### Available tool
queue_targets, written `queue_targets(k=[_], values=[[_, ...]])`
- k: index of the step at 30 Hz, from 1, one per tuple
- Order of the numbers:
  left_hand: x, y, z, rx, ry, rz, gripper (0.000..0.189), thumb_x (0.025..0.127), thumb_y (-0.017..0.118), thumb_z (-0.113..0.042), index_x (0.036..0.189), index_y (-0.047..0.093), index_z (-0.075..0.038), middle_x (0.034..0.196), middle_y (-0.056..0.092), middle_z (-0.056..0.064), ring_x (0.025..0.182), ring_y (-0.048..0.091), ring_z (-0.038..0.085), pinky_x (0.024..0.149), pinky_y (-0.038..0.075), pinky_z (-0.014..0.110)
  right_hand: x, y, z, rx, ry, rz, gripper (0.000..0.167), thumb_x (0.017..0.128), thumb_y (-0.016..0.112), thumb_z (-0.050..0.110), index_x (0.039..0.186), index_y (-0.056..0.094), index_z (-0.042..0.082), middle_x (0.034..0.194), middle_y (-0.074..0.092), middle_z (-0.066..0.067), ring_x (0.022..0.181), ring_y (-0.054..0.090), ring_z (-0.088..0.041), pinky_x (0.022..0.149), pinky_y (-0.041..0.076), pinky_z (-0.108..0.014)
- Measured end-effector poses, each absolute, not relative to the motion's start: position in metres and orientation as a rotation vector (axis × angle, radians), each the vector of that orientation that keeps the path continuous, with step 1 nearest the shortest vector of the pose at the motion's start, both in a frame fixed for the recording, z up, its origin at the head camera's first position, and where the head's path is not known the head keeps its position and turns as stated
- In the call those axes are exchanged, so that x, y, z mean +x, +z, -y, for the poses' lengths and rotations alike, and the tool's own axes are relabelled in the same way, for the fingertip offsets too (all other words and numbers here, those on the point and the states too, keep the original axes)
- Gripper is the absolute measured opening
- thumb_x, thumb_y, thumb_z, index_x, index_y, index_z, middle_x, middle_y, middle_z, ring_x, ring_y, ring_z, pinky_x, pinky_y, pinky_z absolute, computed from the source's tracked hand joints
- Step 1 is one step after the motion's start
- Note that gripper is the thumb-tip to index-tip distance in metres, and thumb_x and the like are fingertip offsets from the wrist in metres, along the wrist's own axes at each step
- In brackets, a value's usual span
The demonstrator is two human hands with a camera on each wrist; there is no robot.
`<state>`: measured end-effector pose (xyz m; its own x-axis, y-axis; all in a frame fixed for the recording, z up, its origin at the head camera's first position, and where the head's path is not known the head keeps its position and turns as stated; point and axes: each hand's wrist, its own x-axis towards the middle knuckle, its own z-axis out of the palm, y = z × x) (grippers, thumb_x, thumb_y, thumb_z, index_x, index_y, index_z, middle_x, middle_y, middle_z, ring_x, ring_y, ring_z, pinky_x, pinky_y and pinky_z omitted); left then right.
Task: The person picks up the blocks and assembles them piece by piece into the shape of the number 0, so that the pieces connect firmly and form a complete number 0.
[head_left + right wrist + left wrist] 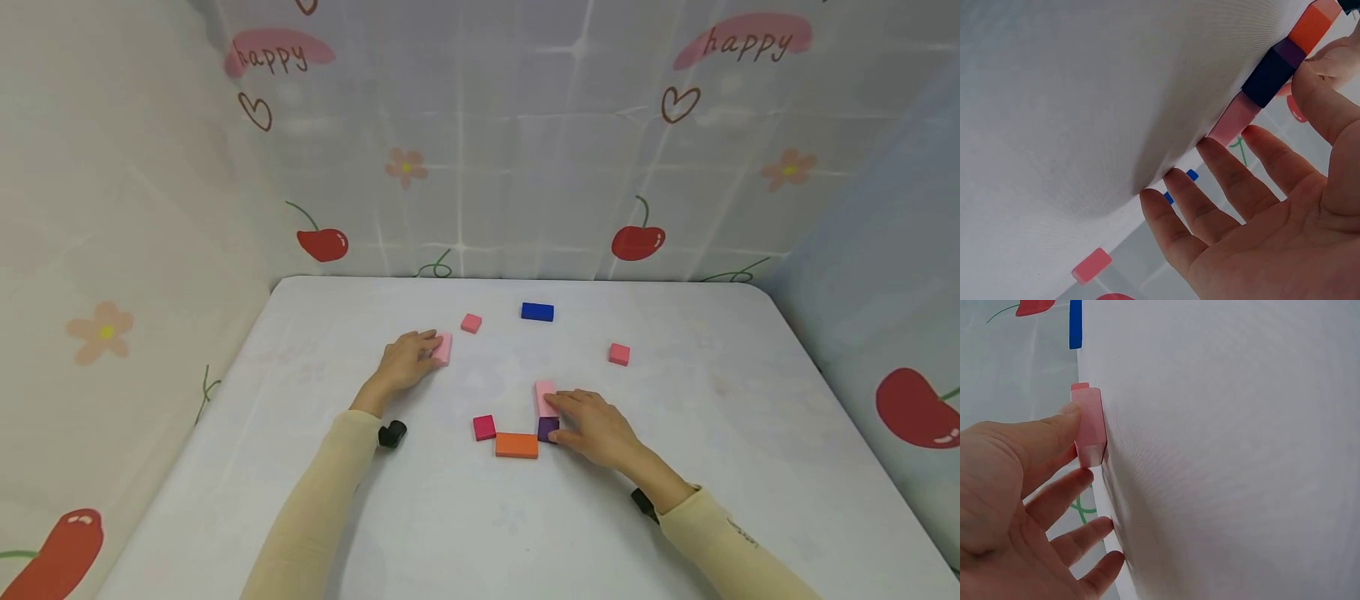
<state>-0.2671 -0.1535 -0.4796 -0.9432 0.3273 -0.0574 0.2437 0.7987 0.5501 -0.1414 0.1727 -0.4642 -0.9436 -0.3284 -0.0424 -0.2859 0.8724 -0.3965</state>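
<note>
My left hand [405,362] pinches a light pink block [1091,419] near the table's left back area. In the left wrist view the thumb lies against its face, and the other fingers spread below. My right hand [600,429] rests beside a second pink block [543,398] and a purple block [547,428], which stand end to end. Its fingers are fairly straight, the index by the pink block and the thumb by the purple one. An orange block [516,446] adjoins the purple block's near left corner. At the orange block's left end sits a crimson block [484,427].
A blue block [537,312] lies toward the back of the white table [450,525]. One small coral block [471,323] is just beyond the left hand, and another coral block [619,354] sits farther right. Patterned curtains [517,167] surround the table's back and sides.
</note>
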Motion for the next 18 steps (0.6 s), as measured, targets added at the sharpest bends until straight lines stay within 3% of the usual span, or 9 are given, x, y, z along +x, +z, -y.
queue_targets(k=[18], values=[[-0.25,-0.477,0.139,0.54,0.756,-2.862,0.049,0.093,0.066,-0.027,0.137,0.056,-0.006,0.145,0.052,0.012,0.139,0.039,0.039,0.111,0.029,0.061,-0.141,-0.464,-0.173,-0.479,-0.582,-2.935,0.059,0.085,0.075,0.028,0.139,0.056,0.011,0.137,0.058,-0.014,0.13,0.049,-0.039,0.102,0.042,-0.06]])
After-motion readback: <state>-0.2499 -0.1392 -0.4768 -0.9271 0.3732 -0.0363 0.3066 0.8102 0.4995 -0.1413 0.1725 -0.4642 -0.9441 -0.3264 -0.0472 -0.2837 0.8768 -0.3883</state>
